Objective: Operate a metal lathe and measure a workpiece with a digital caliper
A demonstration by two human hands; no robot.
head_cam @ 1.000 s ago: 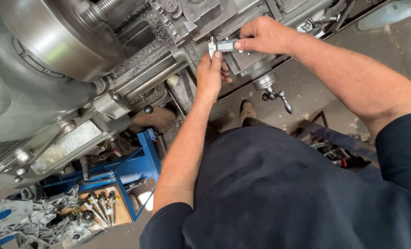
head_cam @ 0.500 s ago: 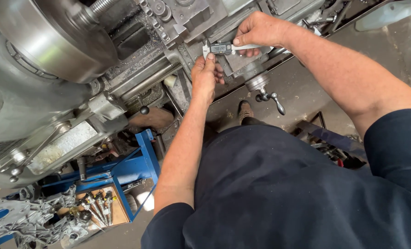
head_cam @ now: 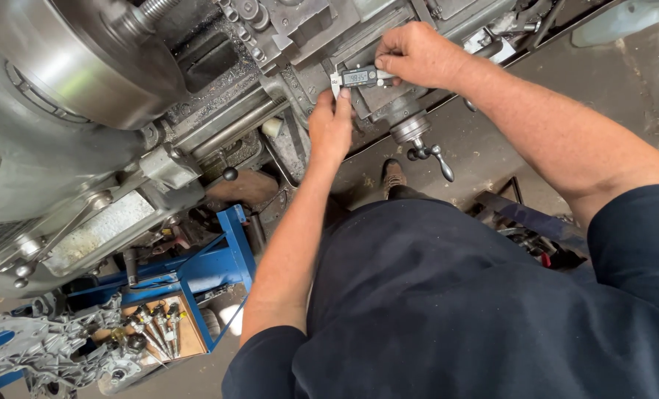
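Steel digital caliper [head_cam: 360, 76] lies on the lathe carriage [head_cam: 388, 103], its display lit: right hand [head_cam: 417, 54] clamped on its body, left hand [head_cam: 331, 122] pinching its jaw end. Measuring looks underway, caliper not yet lifted.

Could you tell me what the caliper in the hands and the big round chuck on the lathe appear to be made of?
Digital caliper: jaws look like bare polished steel, silvery; the display housing looks like dark plastic. Lathe chuck: seemingly machined steel, smooth grey with a dull sheen. The right hand holds the caliper body; the left hand steadies its jaw end.
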